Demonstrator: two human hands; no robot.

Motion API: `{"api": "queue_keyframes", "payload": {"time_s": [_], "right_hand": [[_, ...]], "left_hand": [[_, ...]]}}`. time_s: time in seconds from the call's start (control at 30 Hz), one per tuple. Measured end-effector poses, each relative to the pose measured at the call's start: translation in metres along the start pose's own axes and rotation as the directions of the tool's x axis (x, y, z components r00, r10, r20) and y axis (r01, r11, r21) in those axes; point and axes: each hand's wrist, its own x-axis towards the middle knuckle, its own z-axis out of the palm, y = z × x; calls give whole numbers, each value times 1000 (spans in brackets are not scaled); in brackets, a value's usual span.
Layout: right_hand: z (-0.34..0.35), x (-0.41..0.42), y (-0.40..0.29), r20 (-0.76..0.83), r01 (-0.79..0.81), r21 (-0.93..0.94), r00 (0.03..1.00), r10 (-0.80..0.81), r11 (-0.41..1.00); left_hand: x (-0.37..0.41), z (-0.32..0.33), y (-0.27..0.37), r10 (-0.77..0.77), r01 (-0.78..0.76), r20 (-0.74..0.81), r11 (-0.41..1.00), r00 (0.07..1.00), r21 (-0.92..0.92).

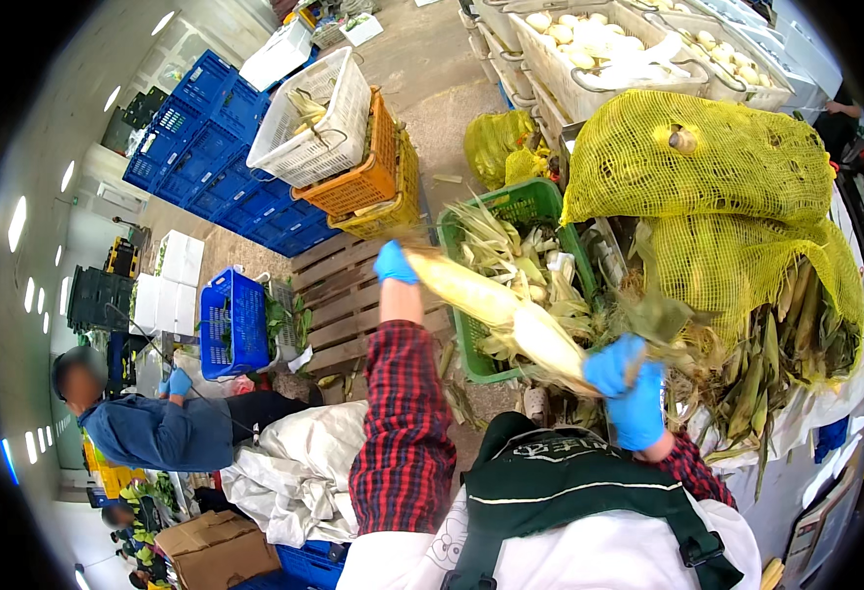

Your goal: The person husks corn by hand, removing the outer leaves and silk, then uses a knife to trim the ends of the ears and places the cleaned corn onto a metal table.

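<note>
A pale yellow ear of corn (469, 286) stretches slantwise between my hands above the green crate (474, 365). My left hand (395, 263), in a blue glove, grips its upper left end, where silk or husk is blurred by motion. Pale husk (546, 341) covers the part towards my right hand (627, 391), also gloved in blue and closed around the lower end. Stripped husk leaves (502, 236) fill much of the crate. To the right, unhusked corn ears (749, 391) spill from the mouth of a yellow mesh sack (719, 273).
Another full yellow mesh sack (697, 162) lies on top at the right. Stacked white, orange and yellow crates (351, 188) stand on a wooden pallet (336, 295). Blue crates (218, 162) are piled behind. A person (159, 428) stands at the left. Crates of pale round vegetables (587, 44) stand ahead.
</note>
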Motion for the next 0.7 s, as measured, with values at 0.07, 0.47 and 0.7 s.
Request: {"api": "queue_keyframes", "payload": {"time_s": [0.07,0.47,0.7], "right_hand": [[-24,-8,-34,-23,-8,96,1000,11,995],[-38,162,113,-131,-260,-957,788,601,132],[16,150,107,486,485,-873,874,-6,47]], "left_hand": [[15,-55,50,-37,32,-57,995,998,-89],[-119,6,113,62,-95,-163,975,985,-203],[-181,51,80,-95,117,105,969,990,-219]]}}
